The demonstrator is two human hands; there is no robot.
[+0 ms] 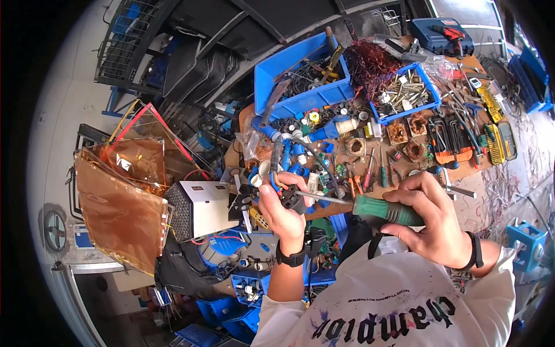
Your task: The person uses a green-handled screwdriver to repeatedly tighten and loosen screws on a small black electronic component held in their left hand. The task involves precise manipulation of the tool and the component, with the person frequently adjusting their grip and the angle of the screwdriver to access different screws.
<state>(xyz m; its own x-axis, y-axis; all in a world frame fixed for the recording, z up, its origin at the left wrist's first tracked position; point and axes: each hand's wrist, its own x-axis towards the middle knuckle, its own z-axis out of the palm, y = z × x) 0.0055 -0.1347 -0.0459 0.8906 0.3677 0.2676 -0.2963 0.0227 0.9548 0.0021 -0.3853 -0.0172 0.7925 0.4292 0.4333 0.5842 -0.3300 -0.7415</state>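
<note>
My left hand (280,215) is closed around a black round plug insert (293,199). Coloured wires (278,181) run from this part toward a thick dark cable (276,156). In my right hand (433,215) is a screwdriver (378,209), gripped by its green handle with the fingers wrapped over it. Its metal shaft points left, and the tip reaches the black plug insert. Whether the tip sits in a screw is too small to tell. Just beyond my hands lie blue and white industrial plug parts (298,153).
On the cluttered bench stand a blue crate (269,78) of cables and tools and a blue tray (378,110) of metal pins. Pliers, screwdrivers and hex keys (454,136) lie at right. A copper-coloured panel box (118,208) and a white-black case (202,209) are at left.
</note>
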